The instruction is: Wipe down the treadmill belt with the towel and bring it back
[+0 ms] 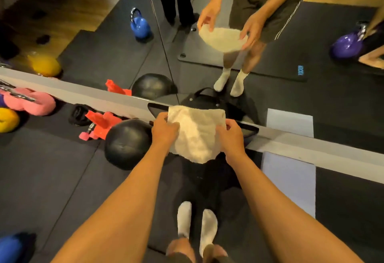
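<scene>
White towel [197,136] hung in air over dark mat [52,169]. Left hand [164,131] gripped its 9 o'clock edge, right hand [230,136] gripped 3 o'clock edge. Black ball [126,144] sat at towel's 9 o'clock.

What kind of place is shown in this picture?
Most likely a gym or fitness studio: a black medicine ball and a pink kettlebell lie on dark padded floor mats beside a large wall mirror.
</scene>
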`<state>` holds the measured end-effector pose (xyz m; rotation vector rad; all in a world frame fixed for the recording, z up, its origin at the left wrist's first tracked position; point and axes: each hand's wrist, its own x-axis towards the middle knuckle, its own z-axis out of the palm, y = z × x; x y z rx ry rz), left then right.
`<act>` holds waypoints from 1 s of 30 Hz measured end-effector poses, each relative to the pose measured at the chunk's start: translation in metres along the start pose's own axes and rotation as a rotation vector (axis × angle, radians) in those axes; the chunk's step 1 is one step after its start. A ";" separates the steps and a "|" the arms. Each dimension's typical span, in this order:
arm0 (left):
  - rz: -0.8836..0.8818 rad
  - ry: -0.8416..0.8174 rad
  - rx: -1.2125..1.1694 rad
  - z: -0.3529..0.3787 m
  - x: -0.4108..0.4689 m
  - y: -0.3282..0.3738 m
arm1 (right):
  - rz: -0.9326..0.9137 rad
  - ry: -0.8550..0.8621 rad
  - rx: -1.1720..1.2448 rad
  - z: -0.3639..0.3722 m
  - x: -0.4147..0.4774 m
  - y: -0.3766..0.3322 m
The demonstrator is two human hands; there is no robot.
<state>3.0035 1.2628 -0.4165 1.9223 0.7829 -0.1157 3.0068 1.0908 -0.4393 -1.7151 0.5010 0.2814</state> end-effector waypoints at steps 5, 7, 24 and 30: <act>0.008 -0.035 0.113 0.042 0.083 -0.042 | 0.102 0.060 -0.022 0.037 0.077 0.051; -0.007 -0.082 0.128 0.060 0.116 -0.065 | 0.123 0.102 -0.056 0.050 0.103 0.074; 0.115 -0.109 0.286 0.136 0.242 -0.151 | 0.013 0.181 -0.315 0.103 0.219 0.181; 0.117 -0.162 0.357 0.120 0.224 -0.145 | 0.032 0.144 -0.300 0.070 0.193 0.160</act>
